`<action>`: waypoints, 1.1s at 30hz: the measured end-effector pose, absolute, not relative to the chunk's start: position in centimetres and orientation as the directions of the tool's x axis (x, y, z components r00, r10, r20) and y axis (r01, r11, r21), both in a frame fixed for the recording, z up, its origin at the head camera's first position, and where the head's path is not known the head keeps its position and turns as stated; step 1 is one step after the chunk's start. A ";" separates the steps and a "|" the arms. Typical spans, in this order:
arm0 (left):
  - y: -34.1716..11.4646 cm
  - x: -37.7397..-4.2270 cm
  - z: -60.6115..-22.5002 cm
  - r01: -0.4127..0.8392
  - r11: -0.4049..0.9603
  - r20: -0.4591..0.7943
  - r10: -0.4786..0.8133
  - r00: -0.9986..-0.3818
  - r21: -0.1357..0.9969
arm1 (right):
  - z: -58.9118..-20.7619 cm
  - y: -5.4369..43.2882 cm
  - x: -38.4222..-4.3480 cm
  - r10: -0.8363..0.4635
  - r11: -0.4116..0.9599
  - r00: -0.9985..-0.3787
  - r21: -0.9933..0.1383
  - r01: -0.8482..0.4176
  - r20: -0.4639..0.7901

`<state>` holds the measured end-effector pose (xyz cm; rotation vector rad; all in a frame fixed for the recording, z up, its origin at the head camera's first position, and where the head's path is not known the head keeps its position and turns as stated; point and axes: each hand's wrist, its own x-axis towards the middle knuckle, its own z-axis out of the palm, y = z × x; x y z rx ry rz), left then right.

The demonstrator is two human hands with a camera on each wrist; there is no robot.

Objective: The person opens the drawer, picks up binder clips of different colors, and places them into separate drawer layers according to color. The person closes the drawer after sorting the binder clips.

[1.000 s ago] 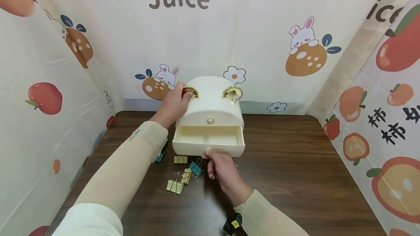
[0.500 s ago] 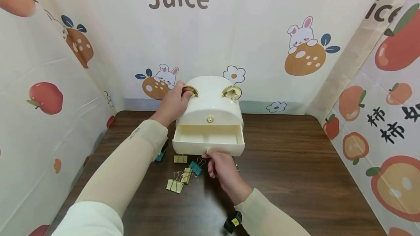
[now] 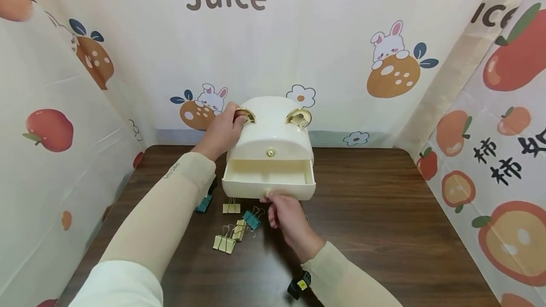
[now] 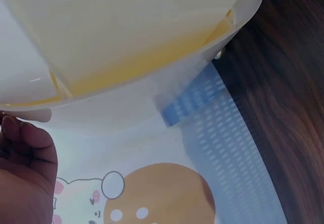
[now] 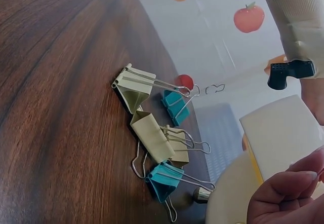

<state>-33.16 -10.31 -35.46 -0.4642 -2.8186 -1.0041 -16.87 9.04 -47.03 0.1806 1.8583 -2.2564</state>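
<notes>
A white box (image 3: pixel 269 129) with a rounded top stands at the back of the table, its lower drawer (image 3: pixel 294 190) pulled out and bare inside. My left hand (image 3: pixel 219 130) grips the gold ear-shaped ring (image 3: pixel 246 114) on the box's upper left side. At the drawer front, my right hand (image 3: pixel 292 221) pinches the small knob, mostly covered by the fingers. Left of that hand lie yellow binder clips (image 3: pixel 223 244) and a teal binder clip (image 3: pixel 251 220). Another teal clip (image 3: pixel 203 203) lies by the left sleeve. The left wrist view shows curled fingers (image 4: pixel 30 138) under the box's edge.
A second gold ring (image 3: pixel 298 118) sits on the box's right side, and a gold knob (image 3: pixel 270 153) on its upper front. Printed cloth (image 3: pixel 332 56) hangs behind and at both sides of the dark wooden table (image 3: pixel 362 212).
The head view has shifted slightly. Both hands keep their holds, and the drawer stays pulled out about as far as before.
</notes>
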 end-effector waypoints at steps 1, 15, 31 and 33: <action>-10.3 -33.2 -35.4 0.324 0.736 0.208 0.249 -0.946 0.595 | -47.0 9.0 -16.9 -0.083 -0.179 -0.970 -0.954 0.240 -0.229; -10.5 -33.5 -34.9 0.312 0.740 0.187 0.250 -0.950 0.596 | -47.2 8.9 -16.5 -0.097 -0.181 -0.970 -0.954 0.237 -0.223; -10.4 -33.5 -35.1 0.285 0.732 0.172 0.227 -0.959 0.619 | -46.2 13.4 -13.3 -0.231 0.154 -0.973 -0.987 -0.042 0.005; -10.4 -33.4 -35.1 0.281 0.732 0.171 0.224 -0.959 0.621 | -45.7 14.5 -12.7 -0.259 0.223 -0.963 -0.965 -0.140 0.080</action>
